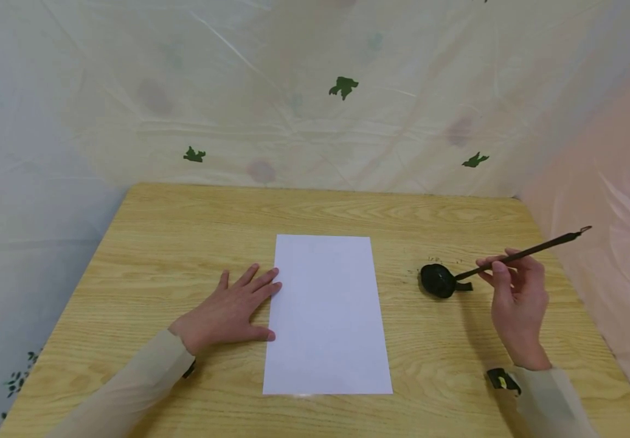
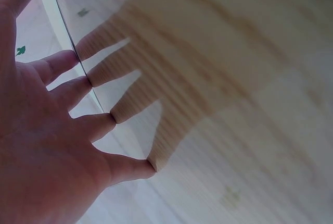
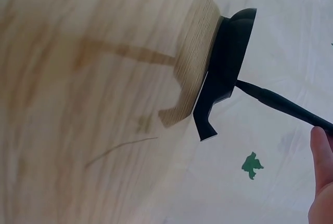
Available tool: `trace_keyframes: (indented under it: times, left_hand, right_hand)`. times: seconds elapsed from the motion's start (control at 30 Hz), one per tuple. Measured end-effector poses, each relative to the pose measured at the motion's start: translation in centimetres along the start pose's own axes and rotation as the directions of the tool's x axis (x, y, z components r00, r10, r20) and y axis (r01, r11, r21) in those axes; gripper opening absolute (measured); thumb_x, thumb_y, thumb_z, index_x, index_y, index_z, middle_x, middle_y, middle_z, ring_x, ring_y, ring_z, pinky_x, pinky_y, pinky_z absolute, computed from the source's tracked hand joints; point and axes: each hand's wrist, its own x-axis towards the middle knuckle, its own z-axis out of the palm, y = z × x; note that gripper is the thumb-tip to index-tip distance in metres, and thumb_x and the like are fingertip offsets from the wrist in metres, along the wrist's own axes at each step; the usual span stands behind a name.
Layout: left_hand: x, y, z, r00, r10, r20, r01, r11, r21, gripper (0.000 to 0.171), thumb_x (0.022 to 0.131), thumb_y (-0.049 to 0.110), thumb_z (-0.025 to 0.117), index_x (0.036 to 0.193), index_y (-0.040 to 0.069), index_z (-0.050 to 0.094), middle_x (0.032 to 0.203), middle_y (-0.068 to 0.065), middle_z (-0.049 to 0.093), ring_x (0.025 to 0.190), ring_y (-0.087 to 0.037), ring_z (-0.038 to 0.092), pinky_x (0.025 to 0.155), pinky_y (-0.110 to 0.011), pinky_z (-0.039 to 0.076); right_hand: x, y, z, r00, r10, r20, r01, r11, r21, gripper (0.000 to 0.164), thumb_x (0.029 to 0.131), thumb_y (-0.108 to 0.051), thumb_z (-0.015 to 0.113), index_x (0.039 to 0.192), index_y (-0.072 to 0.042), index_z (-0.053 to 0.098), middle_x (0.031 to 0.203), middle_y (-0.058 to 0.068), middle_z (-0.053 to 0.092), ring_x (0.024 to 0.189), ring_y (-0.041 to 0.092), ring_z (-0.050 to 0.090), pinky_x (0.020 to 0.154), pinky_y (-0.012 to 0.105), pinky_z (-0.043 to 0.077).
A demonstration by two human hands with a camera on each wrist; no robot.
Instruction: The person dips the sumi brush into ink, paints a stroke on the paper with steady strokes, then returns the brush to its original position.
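A white sheet of paper (image 1: 326, 316) lies lengthwise on the wooden table. My left hand (image 1: 227, 313) rests at its left edge, fingers spread and straight, with the fingertips and thumb tip on the paper's margin; the left wrist view shows the spread fingers (image 2: 99, 169) touching the surface. On the right, my right hand (image 1: 520, 298) pinches a dark writing brush (image 1: 539, 248) between thumb and fingers. Its black tip meets the rim of a small black ink dish (image 1: 436, 281) with a short tail-like handle. Close up, the brush (image 3: 283, 105) slants against the dish (image 3: 229, 52).
Small dark marks (image 1: 434, 260) dot the wood behind the ink dish. A pale curtain (image 1: 271, 73) with green bird-like shapes hangs behind the table (image 1: 194, 213) and at both sides. Black bands (image 1: 503, 380) circle the wrists below the sleeves.
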Motion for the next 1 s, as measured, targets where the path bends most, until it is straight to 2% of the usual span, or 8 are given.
trace_keyframes:
  times: [0.4, 0.7, 1.0]
  left_hand:
    - [0.11, -0.01, -0.01, 1.0, -0.015, 0.025, 0.015, 1.0, -0.004, 0.094, 0.089, 0.064, 0.071, 0.162, 0.014, 0.038, 0.172, -0.004, 0.021, 0.158, -0.039, 0.01, 0.11, -0.082, 0.014]
    - [0.12, -0.08, 0.12, 1.0, -0.008, 0.011, 0.008, 1.0, 0.008, 0.093, 0.089, 0.064, 0.071, 0.161, 0.014, 0.039, 0.171, -0.005, 0.023, 0.157, -0.04, 0.014, 0.109, -0.082, 0.016]
    - [0.13, -0.04, 0.08, 1.0, -0.009, 0.011, 0.009, 1.0, 0.009, 0.093, 0.089, 0.064, 0.071, 0.161, 0.014, 0.04, 0.171, -0.005, 0.023, 0.157, -0.04, 0.014, 0.109, -0.082, 0.016]
  right_hand:
    - [-0.07, -0.01, -0.18, 1.0, 0.011, 0.005, -0.011, 1.0, -0.026, 0.034, 0.099, 0.02, 0.049, 0.132, 0.023, 0.043, 0.107, 0.005, 0.066, 0.096, 0.007, 0.072, 0.086, 0.017, 0.054]
    - [0.03, -0.01, -0.46, 1.0, 0.011, 0.004, -0.011, 0.996, -0.084, 0.033, 0.099, 0.02, 0.049, 0.132, 0.022, 0.044, 0.11, -0.005, 0.066, 0.096, 0.002, 0.071, 0.086, 0.014, 0.053]
    - [0.08, 0.0, -0.59, 1.0, -0.006, 0.002, 0.006, 0.995, -0.1, 0.033, 0.099, 0.019, 0.051, 0.132, 0.021, 0.045, 0.11, -0.007, 0.065, 0.096, 0.002, 0.071, 0.086, 0.016, 0.053]
